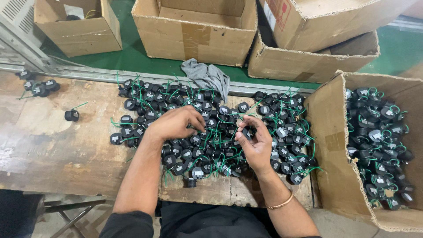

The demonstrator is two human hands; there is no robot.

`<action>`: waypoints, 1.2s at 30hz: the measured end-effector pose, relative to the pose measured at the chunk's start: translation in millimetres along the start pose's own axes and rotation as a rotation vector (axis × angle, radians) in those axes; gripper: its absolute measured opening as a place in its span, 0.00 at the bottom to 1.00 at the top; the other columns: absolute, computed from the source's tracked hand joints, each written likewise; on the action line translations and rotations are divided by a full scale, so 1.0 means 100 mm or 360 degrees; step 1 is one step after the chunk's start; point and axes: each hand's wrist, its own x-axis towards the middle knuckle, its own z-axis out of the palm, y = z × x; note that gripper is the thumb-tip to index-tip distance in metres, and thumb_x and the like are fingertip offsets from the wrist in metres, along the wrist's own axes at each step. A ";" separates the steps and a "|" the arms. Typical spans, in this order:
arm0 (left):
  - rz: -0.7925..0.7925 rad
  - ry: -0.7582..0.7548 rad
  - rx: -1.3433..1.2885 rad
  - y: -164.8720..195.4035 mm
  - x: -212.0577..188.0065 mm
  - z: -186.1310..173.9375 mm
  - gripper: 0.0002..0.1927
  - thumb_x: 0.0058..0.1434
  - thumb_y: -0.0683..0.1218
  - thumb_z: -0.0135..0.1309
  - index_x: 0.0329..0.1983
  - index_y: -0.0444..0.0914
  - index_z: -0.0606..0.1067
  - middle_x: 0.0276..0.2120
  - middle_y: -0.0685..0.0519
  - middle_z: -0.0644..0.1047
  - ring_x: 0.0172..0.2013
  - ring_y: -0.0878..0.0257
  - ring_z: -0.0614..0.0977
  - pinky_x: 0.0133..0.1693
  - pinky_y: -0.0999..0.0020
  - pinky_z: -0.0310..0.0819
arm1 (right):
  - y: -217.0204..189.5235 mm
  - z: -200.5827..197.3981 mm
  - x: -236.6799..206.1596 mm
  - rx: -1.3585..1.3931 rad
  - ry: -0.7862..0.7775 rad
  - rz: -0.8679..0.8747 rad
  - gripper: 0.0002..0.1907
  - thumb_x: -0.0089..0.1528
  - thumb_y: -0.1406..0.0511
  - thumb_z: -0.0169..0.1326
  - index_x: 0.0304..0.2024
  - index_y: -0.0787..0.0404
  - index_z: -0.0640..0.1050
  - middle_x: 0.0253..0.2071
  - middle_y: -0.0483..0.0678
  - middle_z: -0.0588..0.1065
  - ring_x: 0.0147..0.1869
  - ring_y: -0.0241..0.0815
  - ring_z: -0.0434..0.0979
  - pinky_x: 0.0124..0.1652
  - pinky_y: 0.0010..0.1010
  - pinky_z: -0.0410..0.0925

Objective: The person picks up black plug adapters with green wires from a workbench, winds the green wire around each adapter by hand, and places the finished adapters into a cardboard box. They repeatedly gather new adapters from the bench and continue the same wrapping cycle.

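A big heap of small black round parts with green wire leads (211, 132) covers the middle of a worn wooden table (48, 150). My left hand (176, 123) rests palm down on the heap, its fingers curled onto the parts. My right hand (254, 141) is palm up beside it, with thumb and fingers pinching one black part (246, 132) and its green wire. A thin bangle sits on my right wrist.
An open cardboard box (330, 145) at the right is filled with the same black parts. A few loose parts (39, 87) and a single one (72, 115) lie at the left. Several cardboard boxes (194, 39) stand on the green floor beyond, with a grey rag (207, 76) at the table's far edge.
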 end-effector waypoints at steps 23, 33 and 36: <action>0.0610 0.0696 -0.0455 0.54 0.19 0.34 0.10 0.57 0.35 0.64 0.41 0.37 0.79 0.39 0.51 0.84 0.38 0.56 0.86 0.41 0.64 0.81 | -0.11 0.27 -0.07 -0.0884 -0.0543 -0.0055 0.23 0.53 0.64 0.74 0.45 0.66 0.78 0.39 0.53 0.78 0.41 0.43 0.81 0.43 0.31 0.73; 0.0493 0.0591 -0.0580 0.52 0.19 0.23 0.11 0.52 0.39 0.69 0.37 0.37 0.80 0.40 0.50 0.83 0.43 0.56 0.85 0.46 0.63 0.80 | -0.17 0.23 -0.01 -0.0876 -0.0197 -0.0083 0.25 0.50 0.67 0.72 0.48 0.68 0.79 0.42 0.53 0.80 0.43 0.45 0.81 0.45 0.32 0.74; 0.0140 0.0549 -0.0772 0.53 0.23 0.31 0.13 0.48 0.40 0.71 0.32 0.36 0.77 0.35 0.51 0.82 0.38 0.58 0.84 0.43 0.65 0.78 | -0.18 0.27 -0.02 -0.0907 -0.0260 -0.0213 0.22 0.52 0.68 0.71 0.47 0.67 0.78 0.43 0.54 0.79 0.45 0.47 0.82 0.46 0.32 0.74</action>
